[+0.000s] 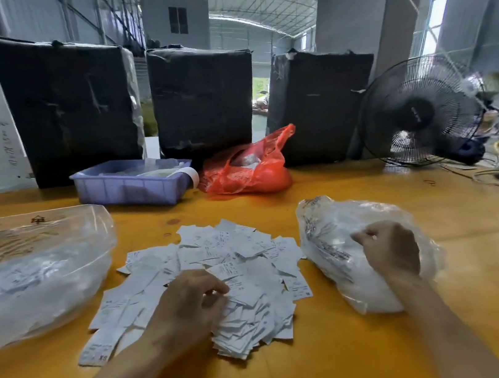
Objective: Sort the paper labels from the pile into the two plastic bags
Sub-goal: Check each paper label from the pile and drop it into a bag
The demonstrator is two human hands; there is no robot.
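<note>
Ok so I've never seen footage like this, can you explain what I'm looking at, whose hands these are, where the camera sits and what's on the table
There is no machine here. A person wears a wide-angle camera on the head, so this single picture looks forward and down at their own two bare hands.

On the orange table lies a pile of white paper labels. A clear plastic bag lies to its left and another bag to its right; both seem to hold labels already.

The left hand rests on the pile, fingers curled among the labels as if picking some up. The right hand rests on the right bag and pinches its plastic.

Farther back are a purple tray, a red bag, three dark wrapped boxes and a black fan.
</note>
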